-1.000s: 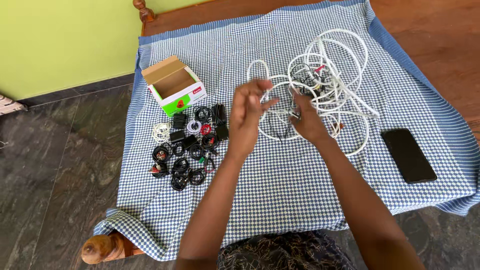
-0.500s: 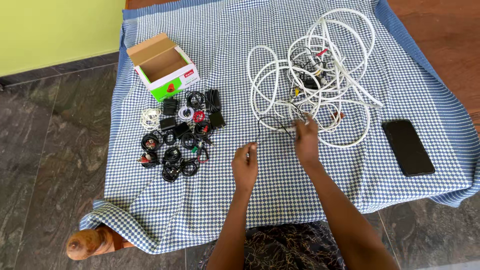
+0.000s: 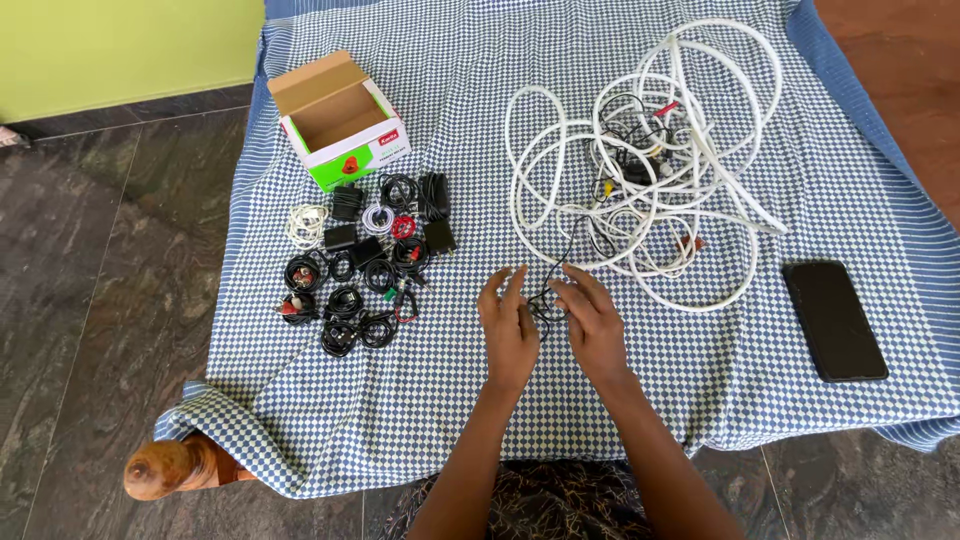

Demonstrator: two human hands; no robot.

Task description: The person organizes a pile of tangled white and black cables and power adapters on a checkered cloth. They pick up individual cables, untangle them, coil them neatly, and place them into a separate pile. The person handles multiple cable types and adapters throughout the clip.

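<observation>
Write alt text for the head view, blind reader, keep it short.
Seen from above, the left hand and right hand meet over a thin black cable on a blue-and-white checked cloth. The cable leads up into a tangle of white cables; small coiled cables and an open cardboard box lie left, a black phone right.
</observation>
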